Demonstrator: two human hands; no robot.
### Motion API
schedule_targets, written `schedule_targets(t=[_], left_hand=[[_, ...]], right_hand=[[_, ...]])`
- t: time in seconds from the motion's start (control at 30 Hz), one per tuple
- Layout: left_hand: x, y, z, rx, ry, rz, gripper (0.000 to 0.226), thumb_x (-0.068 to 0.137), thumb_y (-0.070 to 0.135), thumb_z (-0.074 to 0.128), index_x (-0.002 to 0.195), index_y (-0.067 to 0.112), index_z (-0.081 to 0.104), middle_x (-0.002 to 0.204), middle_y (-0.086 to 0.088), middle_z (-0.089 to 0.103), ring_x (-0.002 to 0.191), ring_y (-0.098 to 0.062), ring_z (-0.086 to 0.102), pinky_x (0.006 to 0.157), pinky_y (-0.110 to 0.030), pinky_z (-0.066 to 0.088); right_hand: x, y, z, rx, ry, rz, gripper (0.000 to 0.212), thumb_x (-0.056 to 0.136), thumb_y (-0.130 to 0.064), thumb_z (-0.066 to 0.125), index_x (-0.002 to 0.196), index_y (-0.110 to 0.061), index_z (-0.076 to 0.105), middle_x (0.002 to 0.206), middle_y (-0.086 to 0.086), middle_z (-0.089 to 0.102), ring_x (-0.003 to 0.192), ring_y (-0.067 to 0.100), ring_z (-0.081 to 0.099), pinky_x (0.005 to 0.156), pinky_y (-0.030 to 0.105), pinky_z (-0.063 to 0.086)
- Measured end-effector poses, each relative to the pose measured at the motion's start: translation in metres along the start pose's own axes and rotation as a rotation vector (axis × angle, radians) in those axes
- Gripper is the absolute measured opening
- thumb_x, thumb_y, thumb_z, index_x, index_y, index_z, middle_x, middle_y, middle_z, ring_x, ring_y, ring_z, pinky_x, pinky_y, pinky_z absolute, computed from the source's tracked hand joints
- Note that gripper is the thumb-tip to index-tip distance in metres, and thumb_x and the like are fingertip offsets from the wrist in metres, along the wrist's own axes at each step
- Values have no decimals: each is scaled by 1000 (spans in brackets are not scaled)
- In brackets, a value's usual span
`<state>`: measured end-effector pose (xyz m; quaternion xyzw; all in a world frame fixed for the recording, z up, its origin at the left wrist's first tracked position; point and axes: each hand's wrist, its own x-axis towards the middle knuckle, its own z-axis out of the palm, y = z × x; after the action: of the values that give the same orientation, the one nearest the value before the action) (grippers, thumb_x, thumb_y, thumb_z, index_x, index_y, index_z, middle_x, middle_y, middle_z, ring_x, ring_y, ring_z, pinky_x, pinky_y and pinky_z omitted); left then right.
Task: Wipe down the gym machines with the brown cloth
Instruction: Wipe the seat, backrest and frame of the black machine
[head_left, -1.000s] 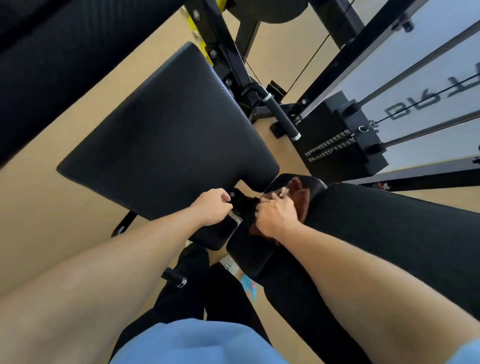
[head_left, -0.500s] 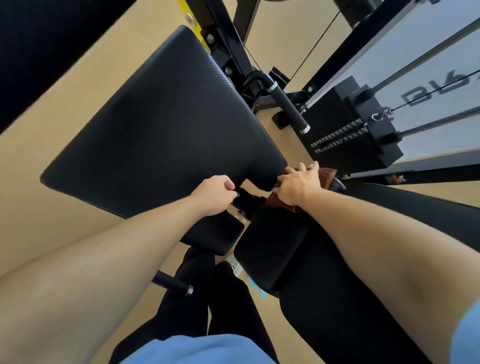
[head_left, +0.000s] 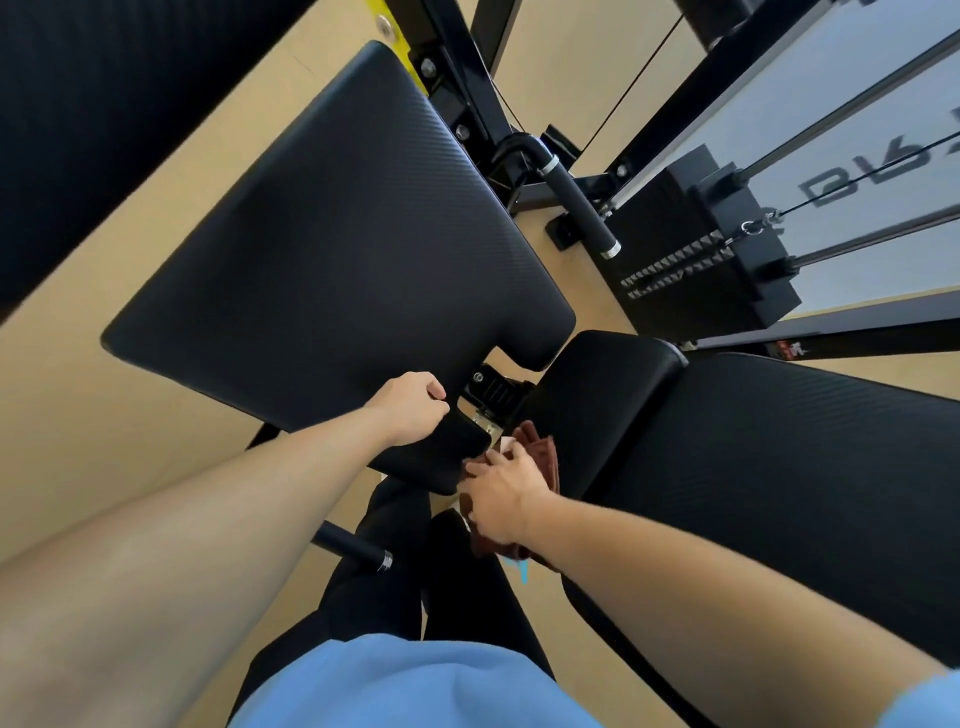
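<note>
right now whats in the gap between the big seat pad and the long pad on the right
In the head view, a black metal bracket of the frame shows in the gap between the seat pad and the long pad, with the brown cloth just below it.

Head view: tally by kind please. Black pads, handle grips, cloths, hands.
Black pads: 3 (big pad, small pad, long pad)
Handle grips: 2 (upper grip, lower grip)
Cloths: 1 (brown cloth)
Hands: 2 (left hand, right hand)
Total: 8
</note>
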<state>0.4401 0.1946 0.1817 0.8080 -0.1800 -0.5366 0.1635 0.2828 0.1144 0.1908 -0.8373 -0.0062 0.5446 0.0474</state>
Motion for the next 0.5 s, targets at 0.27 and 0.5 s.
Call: schedule_targets(t=[0.27, 0.5], left_hand=[[2, 2, 0, 41, 19, 61, 29, 97, 33, 56, 125, 26, 59, 121, 2, 63, 109, -18, 59, 93, -36, 51], [-21, -1, 14, 81, -24, 41, 30, 96, 31, 57, 125, 23, 60, 123, -1, 64, 110, -19, 59, 93, -35, 49]], right_hand=[[-1, 177, -62, 122, 137, 494, 53, 99, -49, 44, 150, -36, 44, 159, -1, 41, 146, 36, 34, 117, 65, 18], [-11, 69, -27, -48, 79, 196, 74, 86, -75, 35, 142, -31, 56, 155, 0, 49, 142, 31, 44, 116, 55, 25]])
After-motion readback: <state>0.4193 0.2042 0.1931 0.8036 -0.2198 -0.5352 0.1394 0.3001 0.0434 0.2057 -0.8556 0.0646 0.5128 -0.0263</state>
